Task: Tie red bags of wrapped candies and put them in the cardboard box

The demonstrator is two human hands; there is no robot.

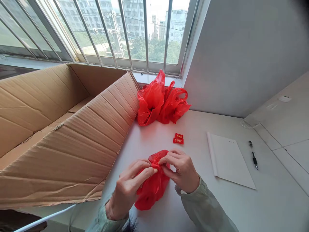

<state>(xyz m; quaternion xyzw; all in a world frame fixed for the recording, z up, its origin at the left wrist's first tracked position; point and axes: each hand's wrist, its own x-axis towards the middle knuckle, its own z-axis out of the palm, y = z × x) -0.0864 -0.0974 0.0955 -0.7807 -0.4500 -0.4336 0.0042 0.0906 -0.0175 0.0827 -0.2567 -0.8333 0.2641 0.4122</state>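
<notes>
A red plastic bag (154,190) rests on the white table in front of me, gathered at its neck. My left hand (133,179) pinches the gathered neck from the left, thumb and fingers pressed together. From the right, my right hand (180,166) pinches the same twisted part, its fingertips almost touching the left ones. The bag's top end puffs out beyond my fingers. What is inside the bag cannot be made out. Just beyond my hands lie two small red packets (178,139) with yellow print.
A large open cardboard box (96,138) stands on the left. More red plastic bags (160,101) are heaped beside it under the barred window (135,35). To the right lie a white notepad (230,159) and a black pen (254,156), near the wall.
</notes>
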